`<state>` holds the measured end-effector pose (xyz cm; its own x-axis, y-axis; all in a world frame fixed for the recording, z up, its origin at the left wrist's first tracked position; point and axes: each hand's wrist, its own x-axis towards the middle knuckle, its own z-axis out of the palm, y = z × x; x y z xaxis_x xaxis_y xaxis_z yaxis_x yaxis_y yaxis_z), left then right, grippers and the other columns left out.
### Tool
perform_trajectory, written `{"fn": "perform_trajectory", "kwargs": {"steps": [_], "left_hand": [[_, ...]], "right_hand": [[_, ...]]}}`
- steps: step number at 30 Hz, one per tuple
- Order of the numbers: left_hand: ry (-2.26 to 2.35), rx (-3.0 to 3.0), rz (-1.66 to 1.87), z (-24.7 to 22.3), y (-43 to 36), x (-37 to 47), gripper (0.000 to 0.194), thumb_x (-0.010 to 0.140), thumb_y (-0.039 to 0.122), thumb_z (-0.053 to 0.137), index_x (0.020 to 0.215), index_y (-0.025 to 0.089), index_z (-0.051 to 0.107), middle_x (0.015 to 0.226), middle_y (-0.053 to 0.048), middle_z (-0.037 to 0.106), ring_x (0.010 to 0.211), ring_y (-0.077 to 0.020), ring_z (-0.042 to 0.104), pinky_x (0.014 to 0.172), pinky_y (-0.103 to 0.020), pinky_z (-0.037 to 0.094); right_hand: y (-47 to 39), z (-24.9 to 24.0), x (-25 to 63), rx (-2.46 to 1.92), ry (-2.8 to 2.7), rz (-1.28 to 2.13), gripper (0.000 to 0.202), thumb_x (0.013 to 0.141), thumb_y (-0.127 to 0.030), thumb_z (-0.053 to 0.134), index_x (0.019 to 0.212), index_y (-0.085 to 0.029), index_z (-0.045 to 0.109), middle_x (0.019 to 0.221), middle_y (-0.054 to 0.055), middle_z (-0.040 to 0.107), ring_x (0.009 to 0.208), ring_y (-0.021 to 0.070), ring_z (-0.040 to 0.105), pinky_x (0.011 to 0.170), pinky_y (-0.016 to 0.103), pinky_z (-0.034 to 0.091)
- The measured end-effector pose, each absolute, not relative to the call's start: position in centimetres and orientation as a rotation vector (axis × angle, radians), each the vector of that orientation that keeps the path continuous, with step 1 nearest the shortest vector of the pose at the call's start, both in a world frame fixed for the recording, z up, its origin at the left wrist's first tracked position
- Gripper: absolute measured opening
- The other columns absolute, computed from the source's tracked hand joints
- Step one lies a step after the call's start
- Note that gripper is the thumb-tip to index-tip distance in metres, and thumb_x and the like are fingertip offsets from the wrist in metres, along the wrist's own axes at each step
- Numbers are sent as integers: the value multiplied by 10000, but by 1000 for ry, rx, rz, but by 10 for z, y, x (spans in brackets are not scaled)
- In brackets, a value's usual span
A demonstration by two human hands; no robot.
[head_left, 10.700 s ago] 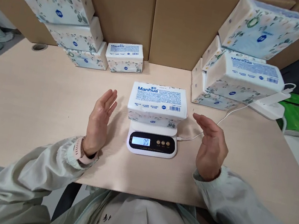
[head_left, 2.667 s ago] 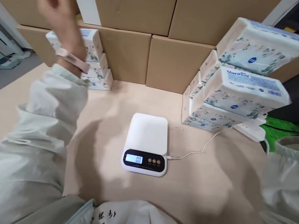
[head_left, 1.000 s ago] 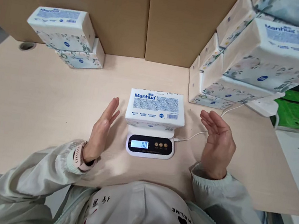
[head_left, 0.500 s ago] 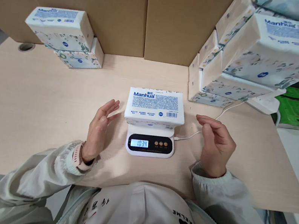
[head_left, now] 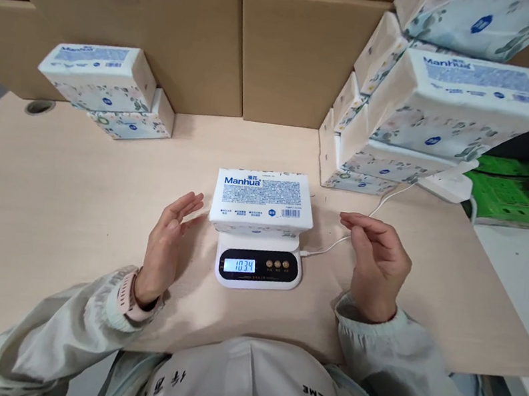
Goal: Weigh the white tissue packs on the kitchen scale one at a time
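A white Manhua tissue pack lies on top of a small white scale whose lit display reads 103.4. To the left of the pack, my left hand is held upright on its edge, fingers stretched, touching nothing. On the other side my right hand is apart from the pack, its fingers extended and its palm turned inward, holding nothing. A white cable runs from the scale's right side, passing near the right fingertips, toward the back right.
Two stacked tissue packs stand at the back left, beside a round desk hole. A taller stack of packs rises at the back right. Cardboard boxes line the back. A green crate is at the far right.
The camera view has tilted and shifted, so the boxes, packs and scale appear lower. Both hands keep nearly the same pose beside the pack, and the display reading is the same.
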<state>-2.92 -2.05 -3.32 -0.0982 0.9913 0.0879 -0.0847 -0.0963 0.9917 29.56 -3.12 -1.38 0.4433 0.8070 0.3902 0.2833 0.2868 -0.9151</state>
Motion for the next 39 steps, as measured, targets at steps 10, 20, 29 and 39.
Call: {"fn": "perform_trajectory", "kwargs": {"steps": [10, 20, 29, 39], "left_hand": [[1157, 1148, 1408, -32, -19, -29, 532, 990, 603, 658, 1427, 299, 665, 1539, -107, 652, 1425, -314, 624, 1158, -506, 545], [1069, 1098, 1432, -32, -19, -28, 500, 998, 556, 672, 1428, 302, 666, 1517, -100, 672, 1324, -272, 700, 1130, -465, 578], [1002, 1095, 1474, -32, -17, -27, 460, 1010, 525, 693, 1399, 280, 705, 1452, -91, 719, 1249, -218, 738, 1054, -365, 622], [1012, 1069, 1476, -31, -18, -27, 458, 978, 519, 728, 1369, 279, 724, 1423, -87, 738, 1235, -220, 742, 1039, -370, 629]], "right_hand": [[-32, -12, 294, -1270, -1123, 455, 134, 986, -369, 738, 1002, -256, 808, 1008, 54, 826, 923, 215, 779, 901, 423, 645], [-29, -13, 293, -1238, -1040, 419, 129, 955, -366, 785, 1029, -261, 793, 986, 42, 822, 775, 202, 762, 771, 407, 631], [-32, -11, 292, -1237, -1087, 432, 126, 1000, -382, 746, 982, -271, 803, 958, 26, 825, 670, 168, 722, 669, 357, 570], [-31, -17, 294, -1203, -1121, 534, 102, 946, -298, 802, 1037, -255, 795, 990, 30, 825, 766, 160, 748, 728, 333, 585]]}}
